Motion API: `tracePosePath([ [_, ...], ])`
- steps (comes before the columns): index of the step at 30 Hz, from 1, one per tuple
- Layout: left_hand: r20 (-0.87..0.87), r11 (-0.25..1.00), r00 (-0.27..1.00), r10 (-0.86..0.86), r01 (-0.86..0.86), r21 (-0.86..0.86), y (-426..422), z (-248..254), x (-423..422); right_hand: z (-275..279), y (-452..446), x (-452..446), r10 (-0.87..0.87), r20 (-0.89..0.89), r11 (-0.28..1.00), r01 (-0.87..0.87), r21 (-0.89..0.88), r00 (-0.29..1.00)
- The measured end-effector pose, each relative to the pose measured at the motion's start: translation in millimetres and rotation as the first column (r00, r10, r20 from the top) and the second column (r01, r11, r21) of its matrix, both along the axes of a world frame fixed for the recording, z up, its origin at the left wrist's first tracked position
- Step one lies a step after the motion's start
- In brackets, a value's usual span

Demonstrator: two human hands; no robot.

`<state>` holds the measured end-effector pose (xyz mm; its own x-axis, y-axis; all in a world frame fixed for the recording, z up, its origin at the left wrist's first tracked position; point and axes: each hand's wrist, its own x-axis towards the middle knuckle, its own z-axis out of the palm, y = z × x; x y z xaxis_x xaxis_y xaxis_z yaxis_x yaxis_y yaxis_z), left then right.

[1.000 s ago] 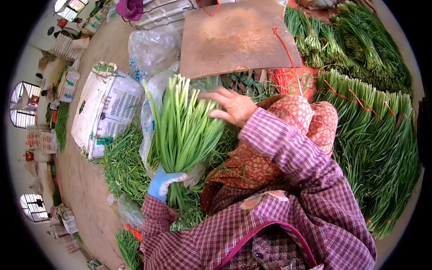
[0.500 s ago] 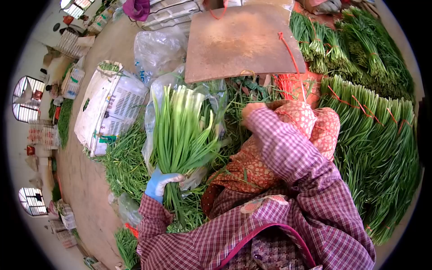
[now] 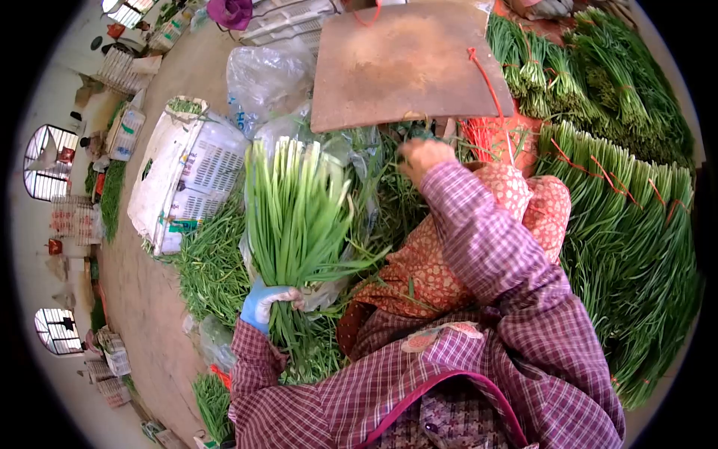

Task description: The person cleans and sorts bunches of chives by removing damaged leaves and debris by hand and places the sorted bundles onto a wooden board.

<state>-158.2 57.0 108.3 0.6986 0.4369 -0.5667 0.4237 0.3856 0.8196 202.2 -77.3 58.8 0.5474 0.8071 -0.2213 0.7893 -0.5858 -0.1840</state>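
My left hand (image 3: 267, 303), in a blue and white glove, is closed around the lower, leafy part of a bunch of garlic chives (image 3: 295, 209). The pale stem ends point away from me, toward the board, and some green leaves fan out to the right. My right hand (image 3: 425, 159) is bare and hovers above my lap, near the front edge of the brown board (image 3: 407, 67). Motion smears its fingers, so I cannot make out whether they hold anything. Loose green trimmings (image 3: 217, 262) lie beneath and around the bunch.
Tied chive bundles (image 3: 628, 247) are laid in rows on the right, with more bundles (image 3: 538, 75) at the upper right. Red ties (image 3: 479, 138) hang beside the board. A white crate (image 3: 168, 176) and a clear plastic bag (image 3: 269, 78) stand on the left.
My right hand has moved slightly away from me, toward the board's front edge. The bunch in my left hand has shifted a little left, and its leaves spread farther right.
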Motion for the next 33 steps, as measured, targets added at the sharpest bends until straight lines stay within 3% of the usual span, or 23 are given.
tracePosePath([
  [1,0.007,1.000,1.000,0.020,-0.020,-0.005,-2,-1,-3,28,-6,-3,-0.075,-0.071,0.987,0.084,0.135,0.995],
  [2,0.028,0.999,0.999,0.042,-0.042,0.000,-1,-2,-3,37,-12,-4,-0.072,-0.034,0.934,0.080,0.348,0.997],
  [4,0.045,0.996,0.995,0.091,-0.089,-0.029,-5,3,4,47,-20,-7,-0.004,-0.078,0.857,0.043,0.513,0.997],
  [6,0.070,0.997,0.994,0.079,-0.079,0.001,-4,5,6,42,-32,-21,0.098,-0.110,0.802,-0.013,0.597,0.989],
  [8,0.080,0.995,0.992,0.098,-0.100,0.029,-3,7,8,19,-43,-41,0.226,-0.229,0.821,-0.059,0.568,0.947],
  [9,0.098,0.996,0.991,0.087,-0.089,0.009,-2,10,11,17,-49,-49,0.360,-0.381,0.844,-0.123,0.523,0.852],
  [11,0.146,0.996,0.985,0.087,-0.082,-0.040,2,11,16,20,-58,-75,0.391,-0.673,0.916,-0.194,0.350,0.629],
  [14,0.112,0.990,0.984,0.141,-0.142,-0.003,-1,22,31,22,-49,-100,0.313,-0.874,0.939,-0.262,0.225,0.371],
  [16,0.147,0.983,0.972,0.181,-0.172,-0.070,-8,34,47,4,-25,-116,0.287,-0.939,0.957,-0.024,0.288,0.191],
  [17,0.137,0.984,0.975,0.175,-0.179,0.021,-15,41,59,5,-15,-110,0.259,-0.965,0.965,0.033,0.260,0.040],
  [19,0.105,0.976,0.987,0.124,-0.140,0.166,-21,50,79,25,8,-107,0.353,-0.935,0.917,0.208,0.341,-0.023],
  [21,0.233,0.899,0.970,0.063,-0.157,0.410,-33,40,99,32,26,-115,0.379,-0.925,0.893,0.277,0.355,-0.037],
  [22,0.297,0.839,0.954,0.034,-0.188,0.510,-32,18,105,34,34,-119,0.469,-0.881,0.807,0.374,0.456,0.060],
  [23,0.223,0.637,0.975,0.014,-0.180,0.750,-24,-14,108,35,39,-120,0.542,-0.824,0.699,0.455,0.552,0.166],
  [24,0.143,0.377,0.990,0.020,-0.140,0.916,-20,-37,112,37,40,-119,0.545,-0.821,0.699,0.449,0.557,0.170],
  [25,-0.353,0.268,0.921,0.163,0.303,0.915,-38,-6,124,38,42,-117,0.494,-0.846,0.693,0.497,0.523,0.202],
  [26,-0.526,0.309,0.822,0.218,0.453,0.836,-60,30,141,40,43,-117,0.439,-0.868,0.683,0.542,0.489,0.230],
  [27,-0.474,0.277,0.860,0.190,0.416,0.866,-66,26,148,43,44,-112,0.395,-0.902,0.664,0.624,0.411,0.174],
  [28,-0.422,0.246,0.892,0.159,0.379,0.892,-71,24,152,47,43,-102,0.420,-0.907,0.685,0.650,0.328,0.015],
  [30,-0.247,0.086,0.967,0.060,0.241,0.967,-76,28,154,56,35,-87,0.473,-0.879,0.675,0.668,0.313,-0.066],
  [32,-0.230,0.190,0.973,-0.005,0.227,0.955,-85,36,159,56,31,-68,0.495,-0.853,0.695,0.665,0.275,-0.164],
  [33,-0.235,0.217,0.969,-0.068,0.245,0.945,-88,44,159,55,30,-59,0.392,-0.894,0.728,0.667,0.158,-0.216],
])
